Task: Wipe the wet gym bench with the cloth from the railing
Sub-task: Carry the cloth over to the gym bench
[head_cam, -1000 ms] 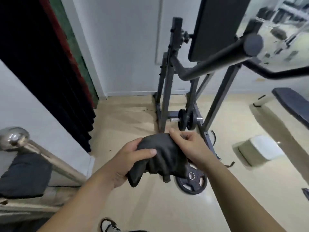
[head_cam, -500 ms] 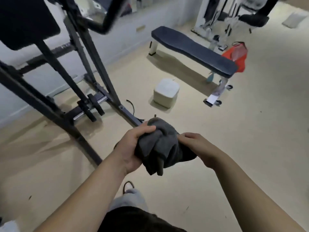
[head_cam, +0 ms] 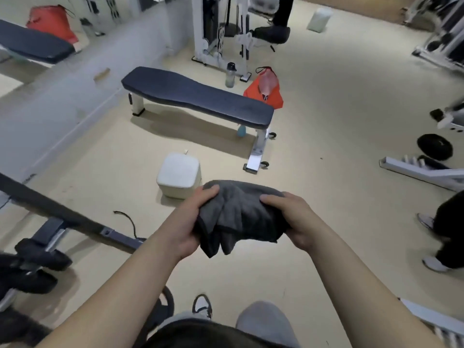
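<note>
A bunched dark grey cloth point(head_cam: 238, 214) hangs between both my hands at chest height over the floor. My left hand point(head_cam: 187, 222) grips its left side and my right hand point(head_cam: 295, 217) grips its right side. The flat gym bench point(head_cam: 195, 95), with a dark blue pad and white legs, stands ahead across the floor, well beyond the cloth. Any wetness on the pad is too faint to make out.
A white square box point(head_cam: 179, 174) sits on the floor between me and the bench. An orange bag point(head_cam: 263, 90) and a bottle point(head_cam: 230, 71) lie behind the bench. A dark rack frame point(head_cam: 62, 217) and weight plates are at left. Another person's legs point(head_cam: 447, 229) stand at right.
My view has swung right from the railing and rack to face the bench, which is now nearer and more central. Both hands still hold the cloth, spread a little wider.
</note>
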The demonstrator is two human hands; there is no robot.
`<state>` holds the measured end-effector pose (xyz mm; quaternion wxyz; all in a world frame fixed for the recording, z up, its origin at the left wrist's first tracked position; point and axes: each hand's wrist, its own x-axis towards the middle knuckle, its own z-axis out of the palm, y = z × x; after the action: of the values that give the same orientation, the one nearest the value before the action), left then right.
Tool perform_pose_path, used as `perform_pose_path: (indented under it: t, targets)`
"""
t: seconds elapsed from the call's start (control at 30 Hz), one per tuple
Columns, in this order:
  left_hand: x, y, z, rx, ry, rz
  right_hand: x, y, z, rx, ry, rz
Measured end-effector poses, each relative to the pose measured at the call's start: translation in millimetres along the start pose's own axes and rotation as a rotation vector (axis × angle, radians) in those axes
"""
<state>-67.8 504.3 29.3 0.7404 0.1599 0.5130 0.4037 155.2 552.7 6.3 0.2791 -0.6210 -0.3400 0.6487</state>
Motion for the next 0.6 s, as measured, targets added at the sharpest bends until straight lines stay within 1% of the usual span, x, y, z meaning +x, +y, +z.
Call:
perform_pose_path:
  t: [0.1, 0.2, 0.33, 0.4, 0.6]
  targets:
    - [57.4, 36.6, 26.0, 0.031, -0.037, 0.046, 40.6, -33.5, -18.1, 0.078, -0.031, 0.027]
    - [123.9, 62.9, 45.1, 0.132, -0.025, 0.061, 98.2, -60.1, -37.0, 0.149, -0.055, 0.006]
    - [202.4, 95.6, 65.9, 0.252, 0.005, 0.069, 181.8, -110.8, -48.3, 0.196, 0.024, -0.007]
    - [235.8, 113.3, 71.6, 0.271, 0.05, 0.071, 222.9, -138.5, -49.6, 0.166, 0.011, 0.002]
    - [312.7, 173.7, 84.6, 0.161, 0.34, -0.001, 334.7, -217.4, -33.9, 0.017, -0.122, 0.04]
